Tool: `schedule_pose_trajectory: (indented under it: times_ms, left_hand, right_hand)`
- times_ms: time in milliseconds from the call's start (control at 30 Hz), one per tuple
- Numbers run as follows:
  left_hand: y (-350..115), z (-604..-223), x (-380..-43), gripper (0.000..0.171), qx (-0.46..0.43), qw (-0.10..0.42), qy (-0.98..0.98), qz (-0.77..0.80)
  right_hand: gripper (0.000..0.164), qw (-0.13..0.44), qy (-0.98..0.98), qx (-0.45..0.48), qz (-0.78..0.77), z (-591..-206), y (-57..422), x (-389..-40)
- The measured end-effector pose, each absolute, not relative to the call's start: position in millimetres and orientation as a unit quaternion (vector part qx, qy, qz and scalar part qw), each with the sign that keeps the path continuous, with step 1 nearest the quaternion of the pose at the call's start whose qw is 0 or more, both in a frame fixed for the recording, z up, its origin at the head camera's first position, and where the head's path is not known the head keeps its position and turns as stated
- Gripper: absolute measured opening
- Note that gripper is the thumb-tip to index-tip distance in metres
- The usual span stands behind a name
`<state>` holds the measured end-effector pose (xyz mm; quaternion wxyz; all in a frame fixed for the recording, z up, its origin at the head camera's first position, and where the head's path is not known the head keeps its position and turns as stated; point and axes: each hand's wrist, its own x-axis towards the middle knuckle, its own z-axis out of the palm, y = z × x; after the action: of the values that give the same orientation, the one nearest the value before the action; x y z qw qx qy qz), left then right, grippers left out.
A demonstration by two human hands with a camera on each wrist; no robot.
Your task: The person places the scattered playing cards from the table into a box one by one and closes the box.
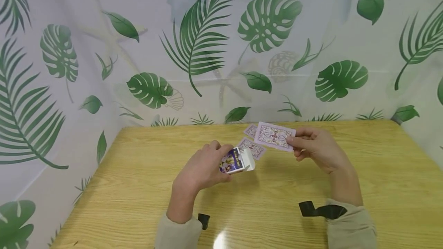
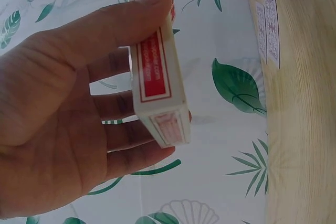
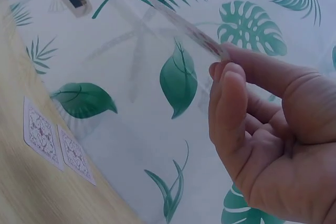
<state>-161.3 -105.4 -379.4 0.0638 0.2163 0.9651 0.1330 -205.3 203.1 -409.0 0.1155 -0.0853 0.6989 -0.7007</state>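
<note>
Right hand (image 1: 320, 151) pinches a patterned card (image 1: 271, 135) by one end, above the table (image 1: 138, 183) and near two cards (image 1: 254, 150) lying there; left hand (image 1: 204, 164) grips the card box (image 1: 231, 161), its flap (image 1: 251, 164) open. A loosened pinch might drop the card; tipping the box could spill any contents.

One high view, two close ones
Your head camera looks forward and down over the table (image 1: 273, 203) to the leafy backdrop (image 1: 214, 101); your tilted wrist cameras face it from close beside your left hand (image 2: 58, 114) and right hand (image 3: 286, 156), both catching two cards (image 3: 43, 135) at the table's far side.
</note>
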Motion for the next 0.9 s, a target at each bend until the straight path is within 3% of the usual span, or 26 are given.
schedule_pose_trajectory:
  times_ms: [167,433,900]
  left_hand:
    - [-105.6,-376.9,-159.4,0.078,0.216,0.059,0.965,0.134]
    - [-107.2,-375.9,-159.4,0.076,0.23,0.051,0.963,0.13]
    - [-104.1,-378.2,-155.9,0.076,0.239,0.042,0.964,0.112]
  right_hand:
    - [0.026,0.151,0.715,-0.12,-0.672,-404.1,196.7,-199.9]
    - [0.038,0.222,0.745,-0.192,-0.599,-410.8,193.9,-202.4]
    - [0.038,0.248,0.75,-0.223,-0.571,-418.2,188.3,-200.0]
